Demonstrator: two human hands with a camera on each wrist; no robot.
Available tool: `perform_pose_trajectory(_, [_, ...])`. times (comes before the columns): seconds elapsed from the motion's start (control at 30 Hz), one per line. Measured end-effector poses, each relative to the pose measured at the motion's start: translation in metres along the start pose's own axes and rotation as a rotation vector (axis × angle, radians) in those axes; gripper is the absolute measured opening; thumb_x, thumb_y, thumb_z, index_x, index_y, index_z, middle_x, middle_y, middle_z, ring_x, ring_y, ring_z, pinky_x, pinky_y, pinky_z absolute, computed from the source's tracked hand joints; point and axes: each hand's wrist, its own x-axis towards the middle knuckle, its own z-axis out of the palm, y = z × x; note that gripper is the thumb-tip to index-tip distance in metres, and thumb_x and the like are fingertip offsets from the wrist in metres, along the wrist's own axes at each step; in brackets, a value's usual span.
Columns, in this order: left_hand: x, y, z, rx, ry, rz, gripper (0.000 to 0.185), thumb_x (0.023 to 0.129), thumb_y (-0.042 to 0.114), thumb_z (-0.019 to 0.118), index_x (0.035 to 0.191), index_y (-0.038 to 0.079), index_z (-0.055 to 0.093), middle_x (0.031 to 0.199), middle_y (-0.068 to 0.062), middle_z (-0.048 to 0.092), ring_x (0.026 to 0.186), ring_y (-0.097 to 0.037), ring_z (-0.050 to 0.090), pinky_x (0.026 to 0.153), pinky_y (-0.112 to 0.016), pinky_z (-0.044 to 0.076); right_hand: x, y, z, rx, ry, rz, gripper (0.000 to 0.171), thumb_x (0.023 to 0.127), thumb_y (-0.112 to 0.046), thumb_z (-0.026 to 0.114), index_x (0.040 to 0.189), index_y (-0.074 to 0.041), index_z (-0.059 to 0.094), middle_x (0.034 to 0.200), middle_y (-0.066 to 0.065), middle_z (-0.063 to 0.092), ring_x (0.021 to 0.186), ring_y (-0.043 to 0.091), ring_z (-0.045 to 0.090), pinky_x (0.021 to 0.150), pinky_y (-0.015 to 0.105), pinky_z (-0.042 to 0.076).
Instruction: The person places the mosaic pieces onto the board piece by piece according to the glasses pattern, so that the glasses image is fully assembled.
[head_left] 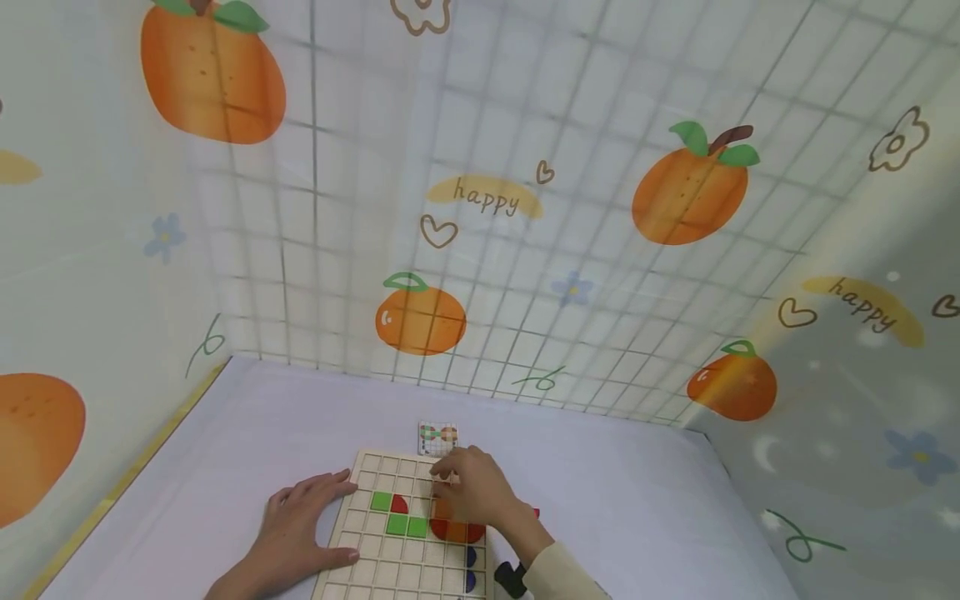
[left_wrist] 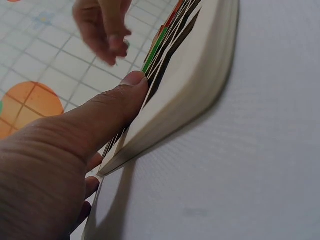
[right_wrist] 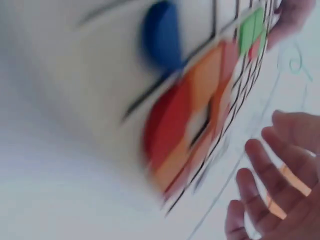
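Note:
A pale wooden grid board [head_left: 367,571] lies on the white table. My left hand [head_left: 296,525] rests along its left side, fingers and thumb spread apart. In the left wrist view the thumb [left_wrist: 117,102] presses on the board's edge. Above the board's far right part hovers my right hand [head_left: 480,492], fingers loosely bent; in the right wrist view they stand apart, with no piece visible among them. Green squares [head_left: 397,524], a red quarter-round piece [head_left: 400,504] and a ring of red and orange pieces [head_left: 457,532] sit in the grid. The right hand partly covers the ring.
Beyond the board's far edge lies a small pattern card [head_left: 438,435]. Two dark blue rounded pieces [head_left: 471,557] sit near the board's right edge. A black object [head_left: 512,578] lies beside the right forearm. Fruit-printed curtains [head_left: 360,208] enclose the table.

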Motion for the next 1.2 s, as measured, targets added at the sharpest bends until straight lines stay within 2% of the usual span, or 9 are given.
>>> perform_pose_trajectory(0.13, [0.000, 0.001, -0.001, -0.003, -0.001, -0.010, 0.096, 0.058, 0.078, 0.075, 0.134, 0.023, 0.056, 0.148, -0.006, 0.044, 0.134, -0.033, 0.032, 0.102, -0.061, 0.015, -0.019, 0.026, -0.011, -0.075, 0.022, 0.160, 0.017, 0.084, -0.020, 0.077, 0.100, -0.012, 0.077, 0.094, -0.002, 0.067, 0.086, 0.020, 0.059, 0.070, 0.034, 0.051])
perform_pose_trajectory(0.27, [-0.001, 0.002, -0.001, 0.001, -0.009, -0.013, 0.095, 0.058, 0.077, 0.075, 0.134, 0.022, 0.057, 0.148, -0.006, 0.045, 0.133, -0.034, 0.033, 0.101, -0.061, 0.016, -0.045, 0.046, -0.020, -0.157, -0.021, 0.309, 0.024, 0.079, -0.021, 0.080, 0.101, -0.011, 0.076, 0.098, 0.004, 0.066, 0.088, 0.024, 0.061, 0.073, 0.042, 0.054])
perform_pose_trajectory(0.33, [-0.002, 0.002, 0.000, -0.001, -0.007, -0.008, 0.095, 0.058, 0.076, 0.076, 0.133, 0.022, 0.057, 0.148, -0.006, 0.045, 0.133, -0.034, 0.034, 0.100, -0.061, 0.016, -0.058, 0.053, -0.023, -0.157, -0.031, 0.346, 0.025, 0.078, -0.017, 0.081, 0.100, -0.008, 0.075, 0.095, 0.006, 0.066, 0.088, 0.026, 0.063, 0.074, 0.045, 0.054])
perform_pose_trajectory(0.47, [-0.002, 0.001, 0.000, -0.007, 0.002, 0.007, 0.094, 0.058, 0.076, 0.076, 0.134, 0.022, 0.057, 0.148, -0.005, 0.045, 0.133, -0.033, 0.034, 0.100, -0.060, 0.016, -0.075, 0.060, -0.027, -0.104, -0.015, 0.357, 0.017, 0.074, -0.005, 0.080, 0.090, -0.003, 0.075, 0.086, 0.005, 0.067, 0.082, 0.023, 0.064, 0.071, 0.041, 0.054])
perform_pose_trajectory(0.57, [-0.001, 0.001, 0.000, -0.006, 0.002, 0.009, 0.095, 0.059, 0.078, 0.074, 0.134, 0.023, 0.057, 0.148, -0.005, 0.045, 0.133, -0.033, 0.033, 0.100, -0.060, 0.016, -0.080, 0.064, -0.028, -0.044, -0.010, 0.349, 0.011, 0.073, 0.001, 0.079, 0.082, -0.004, 0.075, 0.075, -0.002, 0.065, 0.071, 0.015, 0.060, 0.062, 0.032, 0.052])
perform_pose_trajectory(0.7, [-0.001, 0.002, -0.001, -0.009, 0.009, 0.014, 0.095, 0.059, 0.079, 0.073, 0.133, 0.022, 0.057, 0.147, -0.007, 0.045, 0.133, -0.034, 0.033, 0.100, -0.061, 0.016, -0.080, 0.071, -0.029, 0.029, -0.008, 0.314, 0.014, 0.071, 0.003, 0.081, 0.079, -0.005, 0.073, 0.068, -0.007, 0.061, 0.061, 0.006, 0.053, 0.053, 0.025, 0.047])
perform_pose_trajectory(0.87, [0.000, 0.001, -0.002, -0.010, 0.005, 0.013, 0.094, 0.059, 0.079, 0.073, 0.133, 0.023, 0.057, 0.148, -0.007, 0.045, 0.133, -0.034, 0.033, 0.100, -0.062, 0.016, -0.076, 0.077, -0.029, 0.149, -0.002, 0.316, 0.021, 0.066, 0.004, 0.084, 0.080, -0.003, 0.071, 0.070, -0.003, 0.064, 0.061, 0.007, 0.056, 0.055, 0.026, 0.049])
perform_pose_trajectory(1.07, [0.001, -0.002, 0.000, -0.010, -0.003, -0.003, 0.092, 0.057, 0.078, 0.074, 0.131, 0.025, 0.058, 0.147, -0.006, 0.046, 0.133, -0.035, 0.034, 0.100, -0.062, 0.016, -0.073, 0.080, -0.027, 0.364, -0.106, 0.460, 0.025, 0.069, -0.004, 0.088, 0.087, -0.007, 0.071, 0.068, 0.000, 0.062, 0.060, 0.015, 0.060, 0.055, 0.030, 0.049])
perform_pose_trajectory(1.2, [0.002, -0.003, 0.001, -0.004, -0.019, -0.015, 0.091, 0.057, 0.079, 0.073, 0.130, 0.027, 0.058, 0.148, -0.005, 0.045, 0.134, -0.034, 0.033, 0.100, -0.063, 0.016, -0.070, 0.081, -0.031, 0.401, -0.176, 0.429, 0.019, 0.072, -0.002, 0.085, 0.085, -0.007, 0.072, 0.065, 0.001, 0.061, 0.056, 0.016, 0.061, 0.052, 0.029, 0.050])
